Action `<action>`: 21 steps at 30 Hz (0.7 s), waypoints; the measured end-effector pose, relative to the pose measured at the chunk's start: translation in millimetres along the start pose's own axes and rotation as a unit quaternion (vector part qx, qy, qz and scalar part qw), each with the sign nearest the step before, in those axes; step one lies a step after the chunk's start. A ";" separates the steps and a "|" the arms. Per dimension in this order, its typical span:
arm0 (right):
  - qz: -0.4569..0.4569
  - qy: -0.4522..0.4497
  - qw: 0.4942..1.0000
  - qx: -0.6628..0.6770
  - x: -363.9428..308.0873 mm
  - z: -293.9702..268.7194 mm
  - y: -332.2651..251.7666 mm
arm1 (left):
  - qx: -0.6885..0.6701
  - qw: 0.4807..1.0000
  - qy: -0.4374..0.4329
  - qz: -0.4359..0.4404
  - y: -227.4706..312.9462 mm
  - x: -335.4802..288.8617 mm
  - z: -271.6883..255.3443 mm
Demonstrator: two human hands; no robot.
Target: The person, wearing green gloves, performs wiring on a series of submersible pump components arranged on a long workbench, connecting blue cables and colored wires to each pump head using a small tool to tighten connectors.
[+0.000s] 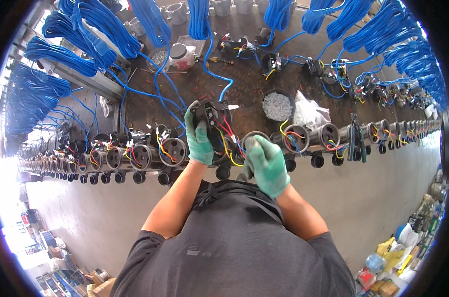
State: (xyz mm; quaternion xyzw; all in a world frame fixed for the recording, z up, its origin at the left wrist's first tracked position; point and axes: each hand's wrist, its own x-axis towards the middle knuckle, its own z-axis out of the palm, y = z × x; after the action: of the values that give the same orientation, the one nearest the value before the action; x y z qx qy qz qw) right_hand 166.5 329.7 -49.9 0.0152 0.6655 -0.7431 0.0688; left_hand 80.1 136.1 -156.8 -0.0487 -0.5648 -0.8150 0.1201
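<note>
In a green and grey glove, my left hand (199,138) grips a round black wiring cover (218,113) from its left side. A blue cable (226,89) runs into the cover from above. Red, white and yellow wires (227,131) hang from it toward a cylindrical housing (256,134) at the bench edge. My right hand (268,166), gloved alike, is closed just in front of that housing, beside the wire ends. What its fingers hold, if anything, is hidden.
A bowl of clear connectors (278,106) and a white plastic bag (311,113) lie beyond my right hand. Black-handled pliers (355,138) hang at the edge. Housings with coloured wires (175,151) line the bench front. Coiled blue cables (199,20) hang overhead; a lidded jar (182,57) stands behind.
</note>
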 end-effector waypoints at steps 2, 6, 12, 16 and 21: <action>0.072 0.028 0.996 0.050 9.7 -1.4 11.2 | -0.022 1.000 0.004 -0.015 4.2 -1.3 3.6; 0.203 -0.034 0.974 0.093 6.3 0.1 37.2 | -0.047 0.999 0.009 -0.020 9.4 -3.3 5.8; -0.018 -0.039 0.996 -0.073 28.4 36.9 69.3 | -0.027 0.999 0.014 -0.023 6.2 -0.1 3.0; 0.050 -0.014 0.998 -0.019 30.4 44.4 69.0 | -0.010 1.000 0.016 0.010 -0.4 -2.3 0.1; 0.129 -0.115 0.979 0.105 -3.3 25.2 26.0 | -0.029 0.998 0.047 -0.008 -11.3 2.8 -7.3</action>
State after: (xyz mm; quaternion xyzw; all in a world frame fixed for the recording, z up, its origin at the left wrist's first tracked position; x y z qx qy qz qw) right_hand 174.7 302.3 -72.3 0.0230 0.5635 -0.7907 0.2382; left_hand 75.0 132.6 -169.1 -0.0095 -0.5347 -0.8335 0.1387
